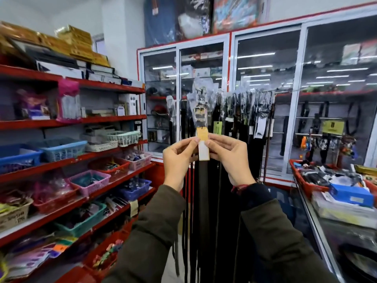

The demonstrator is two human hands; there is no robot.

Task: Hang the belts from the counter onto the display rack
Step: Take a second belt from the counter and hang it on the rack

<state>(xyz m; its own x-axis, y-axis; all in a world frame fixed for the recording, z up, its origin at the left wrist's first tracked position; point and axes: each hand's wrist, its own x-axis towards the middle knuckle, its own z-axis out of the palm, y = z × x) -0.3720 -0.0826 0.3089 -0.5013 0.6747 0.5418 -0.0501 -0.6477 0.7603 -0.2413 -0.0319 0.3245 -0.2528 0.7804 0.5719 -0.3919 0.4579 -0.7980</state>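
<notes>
Before the glass cabinets (265, 99), a belt (201, 180) hung on the display rack (244, 92) is pinched at its tag (204, 148) by left hand (179, 158) and right hand (228, 158), likely to straighten it

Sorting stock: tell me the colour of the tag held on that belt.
The tag is yellow above, white below; head view.

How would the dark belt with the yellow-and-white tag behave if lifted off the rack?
The dark brown belt hangs straight down, so it is probably floppy. Its metal buckle likely makes the top heavier. The yellow-and-white tag would probably dangle.
</notes>
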